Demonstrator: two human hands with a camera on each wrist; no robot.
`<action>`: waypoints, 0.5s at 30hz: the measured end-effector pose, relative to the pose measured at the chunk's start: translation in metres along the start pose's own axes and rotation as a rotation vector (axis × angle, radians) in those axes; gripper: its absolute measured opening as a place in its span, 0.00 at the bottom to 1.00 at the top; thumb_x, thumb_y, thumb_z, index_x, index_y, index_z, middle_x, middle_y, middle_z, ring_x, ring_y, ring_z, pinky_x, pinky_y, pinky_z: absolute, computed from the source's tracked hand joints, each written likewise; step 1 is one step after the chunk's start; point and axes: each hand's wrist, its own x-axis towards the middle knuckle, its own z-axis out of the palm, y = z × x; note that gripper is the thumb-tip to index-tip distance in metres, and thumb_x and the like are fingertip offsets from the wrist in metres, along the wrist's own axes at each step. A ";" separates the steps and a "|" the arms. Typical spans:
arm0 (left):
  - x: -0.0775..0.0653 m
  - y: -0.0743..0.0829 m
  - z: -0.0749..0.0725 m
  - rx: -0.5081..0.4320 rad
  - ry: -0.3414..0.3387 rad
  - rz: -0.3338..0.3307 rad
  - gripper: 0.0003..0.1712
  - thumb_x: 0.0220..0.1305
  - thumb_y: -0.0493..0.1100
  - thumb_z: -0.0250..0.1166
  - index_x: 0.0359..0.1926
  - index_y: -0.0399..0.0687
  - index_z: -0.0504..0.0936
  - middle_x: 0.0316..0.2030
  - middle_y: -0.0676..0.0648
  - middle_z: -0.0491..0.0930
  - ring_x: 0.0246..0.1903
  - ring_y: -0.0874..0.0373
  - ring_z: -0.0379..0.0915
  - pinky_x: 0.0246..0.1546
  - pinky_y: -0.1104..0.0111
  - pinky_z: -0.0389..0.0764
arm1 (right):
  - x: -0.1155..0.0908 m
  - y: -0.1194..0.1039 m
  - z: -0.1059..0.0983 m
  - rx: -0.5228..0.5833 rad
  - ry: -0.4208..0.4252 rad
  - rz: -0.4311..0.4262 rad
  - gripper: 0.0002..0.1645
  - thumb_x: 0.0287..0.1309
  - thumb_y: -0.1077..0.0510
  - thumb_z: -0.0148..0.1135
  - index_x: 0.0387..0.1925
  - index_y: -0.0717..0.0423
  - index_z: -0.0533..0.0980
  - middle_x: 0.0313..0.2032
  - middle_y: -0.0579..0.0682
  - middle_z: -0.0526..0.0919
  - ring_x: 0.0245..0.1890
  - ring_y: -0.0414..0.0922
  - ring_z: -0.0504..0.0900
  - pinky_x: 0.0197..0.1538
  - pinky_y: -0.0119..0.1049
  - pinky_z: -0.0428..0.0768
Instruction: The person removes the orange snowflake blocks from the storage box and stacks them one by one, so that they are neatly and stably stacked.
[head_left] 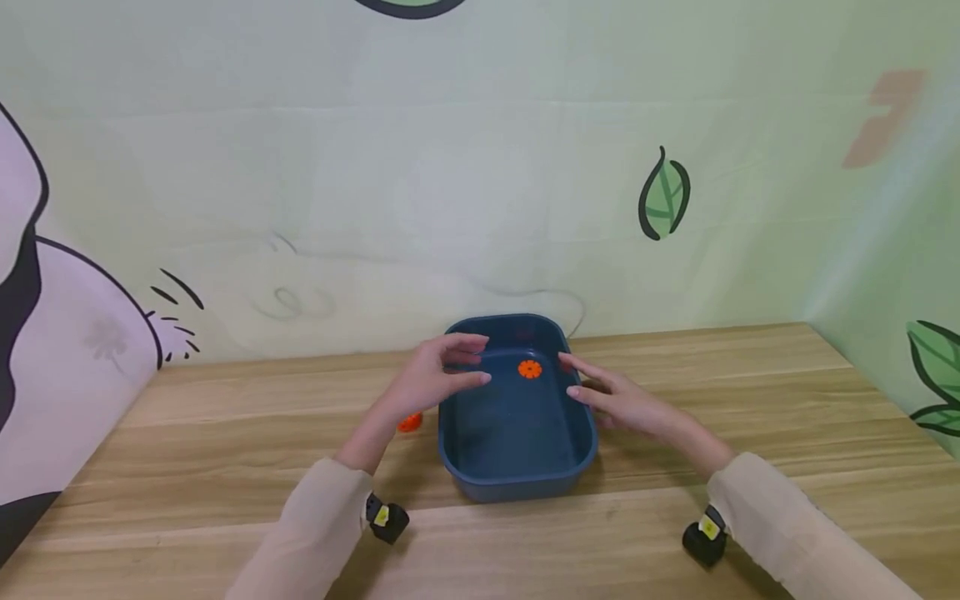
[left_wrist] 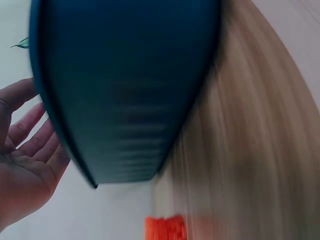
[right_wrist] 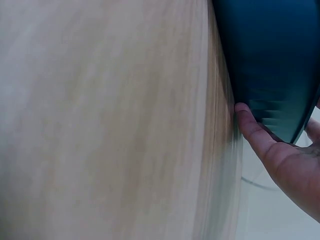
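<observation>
A dark blue rectangular bin (head_left: 517, 479) stands on the wooden table, with a notched orange disc (head_left: 529, 369) lying inside towards its far end. Over the bin's left rim hovers my left hand (head_left: 442, 367), its fingers loosely bent with nothing between them; the left wrist view has its palm facing the bin wall (left_wrist: 125, 100). My right hand (head_left: 618, 400) is at the right rim, index finger and thumb reaching over the edge. In the right wrist view, one fairly straight finger (right_wrist: 255, 132) lies along the bin's outer wall, low near the table.
A second orange piece (head_left: 409, 422) lies on the table left of the bin, partly behind my left wrist; up close it looks ridged (left_wrist: 165, 229). Behind the table (head_left: 225, 450) hangs a pale green printed backdrop (head_left: 450, 192). Small black cameras (head_left: 388, 523) sit at both wrists.
</observation>
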 end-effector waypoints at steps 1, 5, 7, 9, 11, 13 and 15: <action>0.002 0.001 0.003 0.006 -0.008 0.004 0.28 0.53 0.40 0.67 0.56 0.42 0.72 0.53 0.43 0.74 0.51 0.50 0.72 0.47 0.62 0.76 | 0.000 0.000 0.000 -0.002 0.001 0.000 0.40 0.64 0.50 0.50 0.70 0.51 0.43 0.70 0.58 0.40 0.64 0.63 0.52 0.55 0.53 0.68; 0.010 0.003 0.012 0.032 -0.043 -0.006 0.31 0.53 0.41 0.67 0.58 0.41 0.70 0.55 0.41 0.72 0.53 0.50 0.70 0.49 0.61 0.75 | 0.000 0.001 0.000 0.005 0.000 0.003 0.40 0.64 0.49 0.50 0.70 0.50 0.43 0.70 0.59 0.40 0.64 0.64 0.54 0.55 0.53 0.68; 0.014 0.002 0.016 0.045 -0.059 -0.001 0.32 0.53 0.41 0.67 0.59 0.40 0.69 0.56 0.40 0.71 0.53 0.49 0.70 0.49 0.61 0.74 | 0.000 0.001 0.000 0.008 0.000 0.006 0.40 0.64 0.49 0.50 0.70 0.50 0.43 0.70 0.59 0.41 0.63 0.63 0.55 0.55 0.53 0.68; 0.018 0.002 0.020 0.065 -0.074 0.007 0.33 0.53 0.41 0.67 0.60 0.39 0.68 0.57 0.40 0.71 0.53 0.49 0.70 0.50 0.59 0.73 | 0.000 0.000 0.001 0.010 -0.004 0.004 0.40 0.64 0.50 0.49 0.70 0.50 0.43 0.69 0.60 0.41 0.64 0.63 0.54 0.55 0.53 0.68; 0.023 0.002 0.024 0.090 -0.085 0.023 0.33 0.53 0.41 0.67 0.60 0.39 0.68 0.57 0.39 0.71 0.54 0.48 0.70 0.51 0.58 0.73 | -0.001 0.000 0.001 0.011 -0.006 -0.001 0.40 0.64 0.50 0.49 0.70 0.51 0.43 0.69 0.62 0.42 0.64 0.64 0.54 0.55 0.53 0.68; 0.028 0.002 0.028 0.123 -0.101 0.036 0.33 0.54 0.41 0.67 0.60 0.38 0.67 0.57 0.39 0.70 0.54 0.48 0.70 0.51 0.57 0.72 | -0.001 0.000 0.001 0.009 -0.007 -0.005 0.40 0.64 0.50 0.49 0.70 0.52 0.42 0.69 0.63 0.42 0.64 0.64 0.53 0.55 0.54 0.67; 0.032 0.003 0.033 0.143 -0.120 0.029 0.33 0.54 0.41 0.67 0.60 0.39 0.67 0.57 0.40 0.70 0.54 0.48 0.69 0.52 0.57 0.71 | -0.001 -0.001 0.001 0.003 -0.004 -0.007 0.40 0.64 0.50 0.49 0.70 0.53 0.43 0.69 0.63 0.43 0.64 0.64 0.53 0.55 0.54 0.67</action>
